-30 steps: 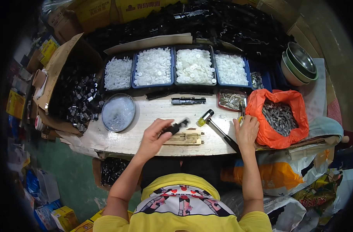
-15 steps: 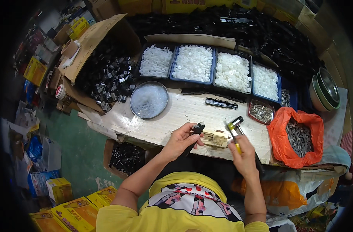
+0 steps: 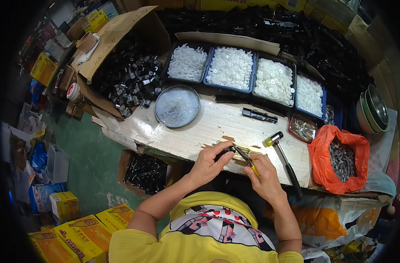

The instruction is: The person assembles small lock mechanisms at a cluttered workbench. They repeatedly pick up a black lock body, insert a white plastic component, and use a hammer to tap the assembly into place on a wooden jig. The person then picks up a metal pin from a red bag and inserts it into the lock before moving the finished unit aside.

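My left hand (image 3: 212,161) is closed round a black elongated part (image 3: 229,151), mostly covered by the fingers. A yellow-handled tool (image 3: 252,168) with a long, narrow metal end is gripped in my right hand (image 3: 266,179). Its tip meets or nearly meets the upper end of the black part; exact contact is too small to tell. Under the hands, at the bench's front edge, a pale wooden block (image 3: 239,158) is largely hidden. Just right of my right hand lies a hammer (image 3: 284,158) with a yellow-and-black head and a dark grip.
On the white bench (image 3: 138,125) stand a round metal dish (image 3: 178,106) of translucent pieces and several trays (image 3: 230,68) of white plastic parts. A long black part (image 3: 259,115) lies behind the hammer. An orange bag (image 3: 316,153) of grey pieces stands right, a parts carton (image 3: 94,52) left.
My right hand has brought the yellow-handled tool leftward to the end of the black part. My left hand has tilted that part. The whole view has shifted slightly.
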`<state>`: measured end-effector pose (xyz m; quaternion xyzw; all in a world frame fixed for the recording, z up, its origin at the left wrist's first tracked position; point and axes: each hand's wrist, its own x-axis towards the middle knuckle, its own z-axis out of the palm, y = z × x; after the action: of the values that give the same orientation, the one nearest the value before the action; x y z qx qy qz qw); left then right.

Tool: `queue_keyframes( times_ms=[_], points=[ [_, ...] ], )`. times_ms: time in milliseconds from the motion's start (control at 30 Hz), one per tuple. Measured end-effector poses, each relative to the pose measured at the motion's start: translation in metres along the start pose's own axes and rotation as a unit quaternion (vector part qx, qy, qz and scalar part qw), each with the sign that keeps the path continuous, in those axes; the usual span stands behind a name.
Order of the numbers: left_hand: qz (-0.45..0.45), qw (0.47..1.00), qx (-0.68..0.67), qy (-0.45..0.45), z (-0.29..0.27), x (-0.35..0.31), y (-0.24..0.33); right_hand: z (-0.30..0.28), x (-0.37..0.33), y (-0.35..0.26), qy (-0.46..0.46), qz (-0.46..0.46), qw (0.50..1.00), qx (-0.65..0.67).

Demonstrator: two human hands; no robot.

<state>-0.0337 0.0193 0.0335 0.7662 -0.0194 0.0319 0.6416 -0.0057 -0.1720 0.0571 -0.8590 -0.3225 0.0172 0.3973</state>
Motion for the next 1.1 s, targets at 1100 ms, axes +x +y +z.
queue_keyframes(
  times_ms=[1100],
  points=[
    [-0.107, 0.722, 0.681, -0.066, -0.146, -0.125, -0.194, -0.009, -0.015, 0.019, -0.001, 0.075, 0.991, -0.109]
  ],
)
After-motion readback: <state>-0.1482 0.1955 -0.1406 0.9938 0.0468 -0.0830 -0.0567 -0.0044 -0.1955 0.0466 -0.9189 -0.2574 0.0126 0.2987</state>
